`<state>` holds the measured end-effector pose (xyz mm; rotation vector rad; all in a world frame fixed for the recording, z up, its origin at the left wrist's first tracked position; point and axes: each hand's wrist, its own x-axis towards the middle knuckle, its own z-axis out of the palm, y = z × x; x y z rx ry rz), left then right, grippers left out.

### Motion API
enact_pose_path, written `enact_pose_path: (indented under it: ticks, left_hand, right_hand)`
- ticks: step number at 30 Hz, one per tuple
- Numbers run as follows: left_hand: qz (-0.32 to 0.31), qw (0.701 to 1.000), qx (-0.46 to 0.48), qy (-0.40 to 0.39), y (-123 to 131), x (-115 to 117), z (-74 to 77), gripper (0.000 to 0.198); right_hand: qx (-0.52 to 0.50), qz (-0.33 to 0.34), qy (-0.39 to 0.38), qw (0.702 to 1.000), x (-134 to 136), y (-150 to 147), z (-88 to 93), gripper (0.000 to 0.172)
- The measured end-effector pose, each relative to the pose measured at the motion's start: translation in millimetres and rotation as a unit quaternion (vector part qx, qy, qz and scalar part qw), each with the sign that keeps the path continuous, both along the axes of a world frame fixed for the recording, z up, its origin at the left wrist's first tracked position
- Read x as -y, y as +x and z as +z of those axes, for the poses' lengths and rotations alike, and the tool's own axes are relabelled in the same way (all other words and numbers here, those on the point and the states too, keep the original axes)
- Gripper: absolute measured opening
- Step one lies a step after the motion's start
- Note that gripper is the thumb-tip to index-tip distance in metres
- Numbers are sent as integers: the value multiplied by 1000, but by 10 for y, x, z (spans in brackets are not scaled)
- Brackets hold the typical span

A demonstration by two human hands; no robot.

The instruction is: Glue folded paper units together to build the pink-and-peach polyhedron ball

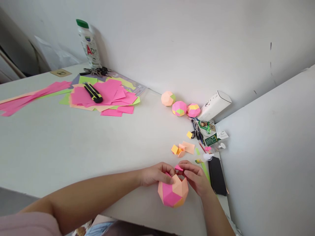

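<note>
A folded paper ball (172, 193) in pink, peach and orange sits near the table's front edge, its top still showing an opening with pointed flaps. My left hand (158, 173) grips its upper left rim, thumb outside and fingers at the opening. At the far side of that opening, my right hand (195, 177) pinches a small folded pink paper piece (178, 168) between thumb and fingers. Part of the right fingertips is hidden behind the ball's flaps. Just beyond the hands lie loose orange and peach folded paper pieces (181, 150).
Several finished paper balls (179, 108) stand by the wall beside a white box (214, 105). Scissors (197, 129), a small jar (218, 147) and a black case (218, 176) line the right edge. Farther left are pink paper sheets (110, 93), a box cutter (93, 92), keys (95, 71) and a bottle (89, 46).
</note>
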<state>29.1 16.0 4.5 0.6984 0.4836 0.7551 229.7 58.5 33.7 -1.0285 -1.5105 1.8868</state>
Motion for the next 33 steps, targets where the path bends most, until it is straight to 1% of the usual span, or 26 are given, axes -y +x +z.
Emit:
enact_pose_path:
  ticks: [4, 9, 12, 15, 16, 18, 21, 22, 23, 24, 25, 27, 30, 33]
  left_hand:
    - [23, 999, -2, -43, -4, 9, 51, 28]
    - [30, 998, -7, -50, -16, 8, 90, 28]
    - [24, 999, -15, -44, -16, 7, 81, 27]
    - [19, 1000, -9, -21, -6, 16, 67, 29]
    - [31, 1000, -3, -7, 0, 19, 63, 30]
    - [89, 996, 4, 15, 10, 20, 59, 30]
    - [206, 978, -15, 2, 18, 8, 64, 32]
    - [231, 973, -28, -4, 19, 4, 68, 35]
    - [243, 969, -39, -4, 21, 3, 73, 37]
    - [246, 968, -49, 6, 23, 5, 77, 40]
    - [235, 970, -50, 21, 27, 10, 81, 44]
    - [189, 980, -32, 52, 36, 30, 85, 52]
    - [134, 987, -8, 86, 48, 59, 90, 60]
    - [129, 988, 3, 81, 48, 65, 110, 67]
  right_hand:
    - [17, 41, 5, 999, -11, 20, 16, 26]
    - [15, 65, 7, 998, -16, 42, 22, 31]
    - [15, 68, -2, 998, -6, 53, 38, 28]
    - [13, 63, 3, 998, 2, 58, 62, 23]
    - [12, 58, 9, 998, 2, 60, 70, 22]
    - [10, 39, 38, 998, -1, 65, 79, 21]
    - [18, -23, 126, 992, -7, 78, 68, 20]
    - [22, -50, 159, 986, -6, 81, 57, 20]
    - [26, -77, 189, 979, -3, 82, 44, 19]
    - [26, -102, 215, 971, 4, 80, 30, 19]
    - [24, -122, 237, 963, 15, 74, 16, 18]
    - [21, -144, 275, 950, 46, 47, -2, 15]
    - [21, -140, 314, 939, 112, -13, 7, 12]
    - [12, -135, 352, 926, 181, -61, 47, 12]
